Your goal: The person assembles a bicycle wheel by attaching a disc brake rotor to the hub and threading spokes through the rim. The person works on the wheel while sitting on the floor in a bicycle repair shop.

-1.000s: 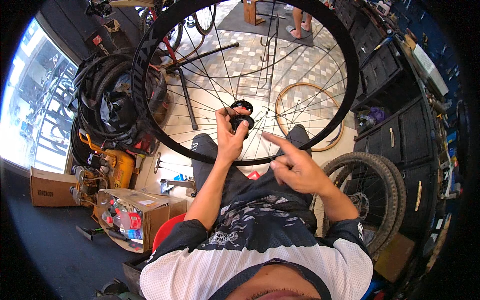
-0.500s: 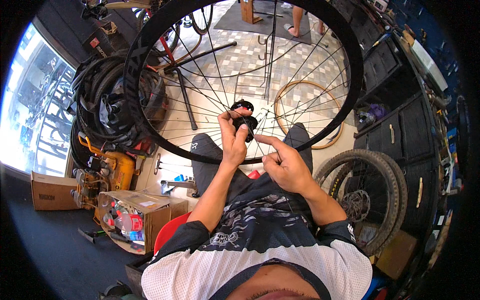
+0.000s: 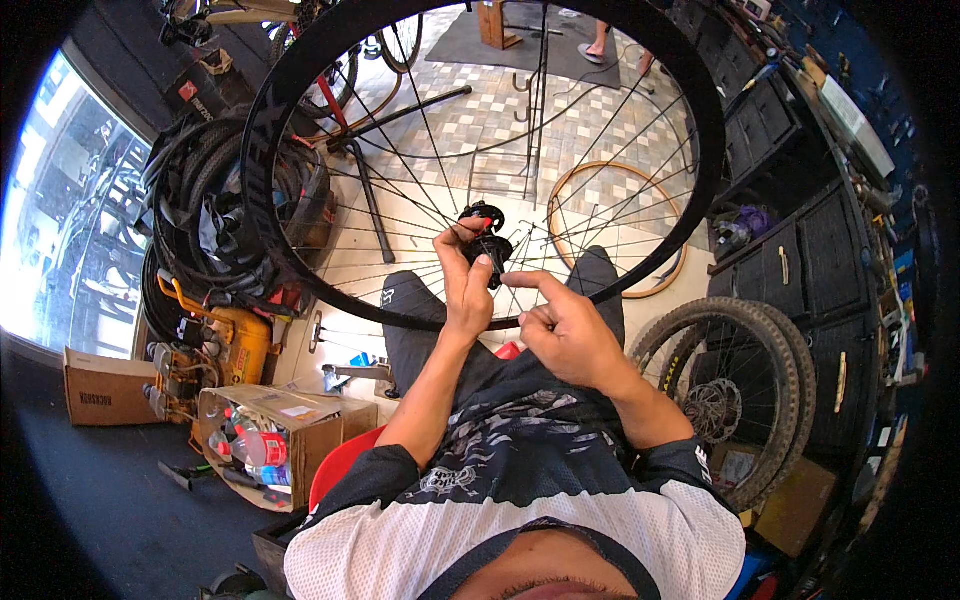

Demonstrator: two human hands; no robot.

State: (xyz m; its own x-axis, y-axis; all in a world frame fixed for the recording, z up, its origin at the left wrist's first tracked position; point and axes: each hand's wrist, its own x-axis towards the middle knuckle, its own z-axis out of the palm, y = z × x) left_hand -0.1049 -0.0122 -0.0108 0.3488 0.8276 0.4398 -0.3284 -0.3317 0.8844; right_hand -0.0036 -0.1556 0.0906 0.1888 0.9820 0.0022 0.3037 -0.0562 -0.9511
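A black bicycle wheel rim (image 3: 262,180) stands in front of me, its lower edge across my thighs. Thin dark spokes (image 3: 433,148) run inside it, some with loose ends near the middle. The black hub (image 3: 489,246) sits in the grip of my left hand (image 3: 466,290), thumb on the near side and fingers curled behind it. My right hand (image 3: 575,338) is beside the hub on the right. Its index finger stretches to the hub's lower end, while thumb and other fingers close on what looks like a thin spoke, mostly hidden by the hand.
A tan hoop (image 3: 668,180) lies on the tiled floor beyond. Knobby tyres (image 3: 770,350) lean against black drawers (image 3: 822,255) at right. Left are hanging tyres (image 3: 190,180), a yellow compressor (image 3: 238,335) and a carton of bottles (image 3: 340,415). Another person's foot (image 3: 592,55) shows at the back.
The rim and hub have shifted slightly left. My right index fingertip has moved slightly left and down, closer to the hub's lower end. The other person's foot has moved a little.
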